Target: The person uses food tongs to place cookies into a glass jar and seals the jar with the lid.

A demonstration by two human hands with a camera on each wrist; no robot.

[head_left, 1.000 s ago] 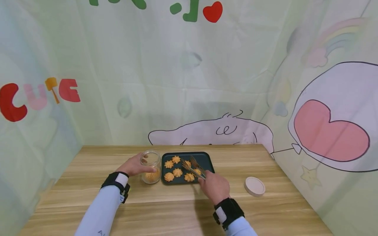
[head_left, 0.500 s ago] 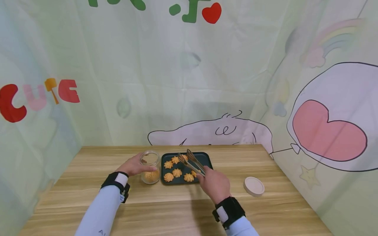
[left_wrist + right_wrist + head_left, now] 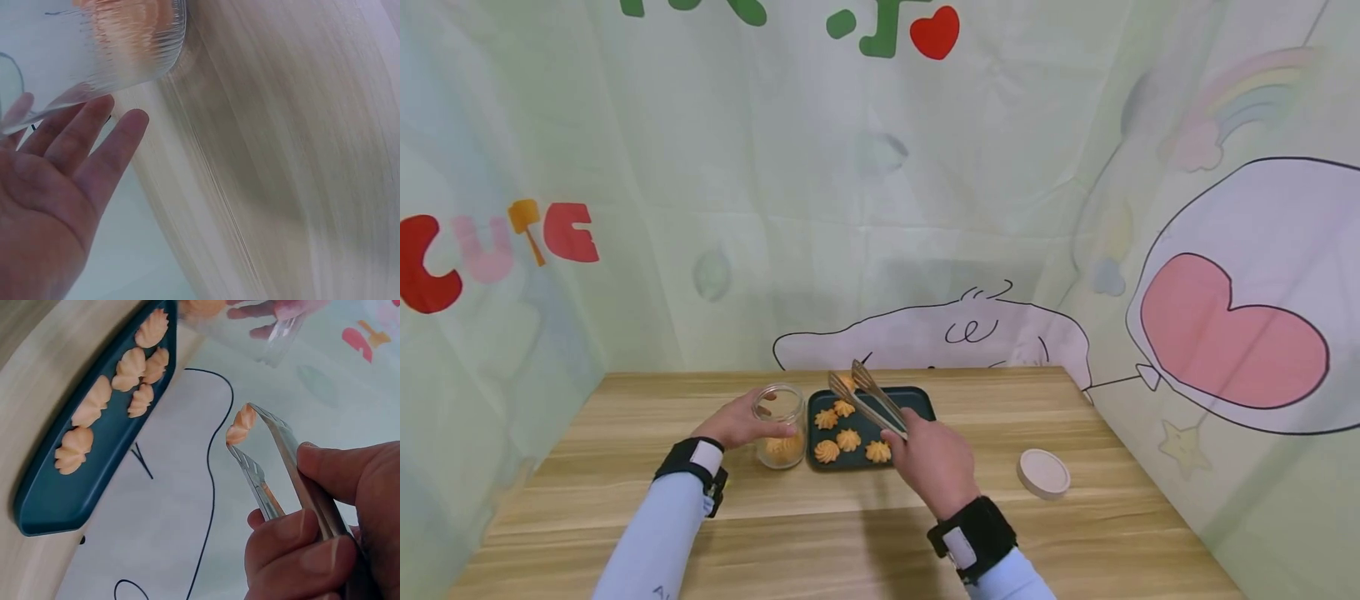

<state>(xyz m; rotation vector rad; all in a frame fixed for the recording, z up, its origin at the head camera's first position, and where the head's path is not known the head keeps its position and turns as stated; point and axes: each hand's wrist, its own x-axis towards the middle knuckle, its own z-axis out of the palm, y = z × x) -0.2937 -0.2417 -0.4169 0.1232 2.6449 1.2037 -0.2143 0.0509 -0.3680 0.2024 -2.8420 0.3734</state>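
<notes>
While the left hand (image 3: 741, 421) is at the glass jar (image 3: 784, 412), right hand (image 3: 934, 468): curled round metal tongs (image 3: 290, 459), thumb along one arm, fingers folded about the other.
Tongs: ends slotted; a gap between the two arms; tips pointing away from the person and toward the jar side.
Pinched cookie (image 3: 241, 424): one piece, ridged, golden, caught between the tong tips, raised clear of the tray; in the head view it appears over the tray's far edge.
Left hand grip: thumb across the near side of the jar, fingers round the far side; in the left wrist view the little finger stands apart from the glass.
Jar: clear, uncapped, upright on the table, just beside the tray; ribbed lower wall.
Jar contents: golden cookies (image 3: 784, 448) at the bottom; number cannot be told.
Tray (image 3: 112, 444): dark teal, rounded corners, low rim, lying flat to the right of the jar.
Tray cookies (image 3: 92, 403): six seen in the right wrist view, swirled, some touching.
Lid (image 3: 1043, 473): round, pale, flat on the table, well apart from the tray, to the right.
Table (image 3: 775, 533): light wood grain.
Wristbands (image 3: 973, 537): black, one per wrist, over pale blue sleeves (image 3: 651, 533).
Backdrop (image 3: 700, 167): pale green cloth; colored lettering, cartoon outline, balloon with pink heart (image 3: 1232, 333).
</notes>
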